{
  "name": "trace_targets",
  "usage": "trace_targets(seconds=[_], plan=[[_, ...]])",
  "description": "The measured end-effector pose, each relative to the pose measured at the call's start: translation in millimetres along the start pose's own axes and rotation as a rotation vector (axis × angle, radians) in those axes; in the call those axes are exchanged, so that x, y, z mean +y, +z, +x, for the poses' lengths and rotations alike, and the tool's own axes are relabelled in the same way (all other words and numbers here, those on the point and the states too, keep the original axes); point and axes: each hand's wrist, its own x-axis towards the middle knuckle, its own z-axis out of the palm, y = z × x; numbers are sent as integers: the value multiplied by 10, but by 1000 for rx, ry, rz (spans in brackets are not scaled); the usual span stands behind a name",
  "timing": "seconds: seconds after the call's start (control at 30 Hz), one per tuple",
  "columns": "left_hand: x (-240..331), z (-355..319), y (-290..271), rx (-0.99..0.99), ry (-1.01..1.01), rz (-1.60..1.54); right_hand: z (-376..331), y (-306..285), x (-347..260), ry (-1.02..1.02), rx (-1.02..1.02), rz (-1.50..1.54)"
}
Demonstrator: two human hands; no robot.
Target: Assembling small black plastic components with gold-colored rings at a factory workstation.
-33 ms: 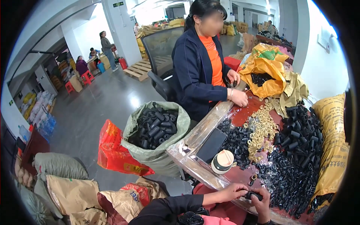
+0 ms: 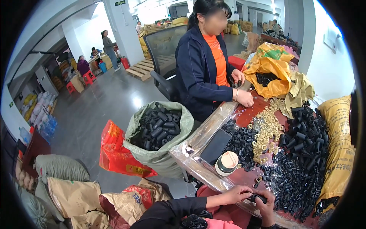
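At the table's near edge (image 2: 213,179), the left hand (image 2: 236,194) and right hand (image 2: 266,206) met, pinching one small black plastic tube (image 2: 258,198) between them, apparently mid-assembly. A brass ring (image 2: 259,179) lay just beside; the next move probably called for fitting a ring from the brass ring pile (image 2: 267,131).

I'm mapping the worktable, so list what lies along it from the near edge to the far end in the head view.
Left hand and right hand on a small black part → lidded cup → black flat device → pile of brass rings → co-worker's hand → yellow bag of black parts.
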Motion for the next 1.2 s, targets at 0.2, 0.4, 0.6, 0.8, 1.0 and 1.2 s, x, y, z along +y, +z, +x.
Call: trace_targets(seconds=[0.2,0.4,0.6,0.8,1.0,1.2], plan=[[-65,3,36,73,45,36,4,87,-68,-19,110,-7],[88,-23,19,19,-43,-134,-2,143,-171,-95,194,-141],[-83,22,-13,32,-45,-136,1,147,-166,-112,192,-234],[-62,36,-65,41,14,-44,47,102,-67,-45,130,-105],[-61,-58,41,52,10,-62,-77,114,-188,144,107,77],[-116,0,-90,91,-18,-103,-12,115,-166,160,203,87]])
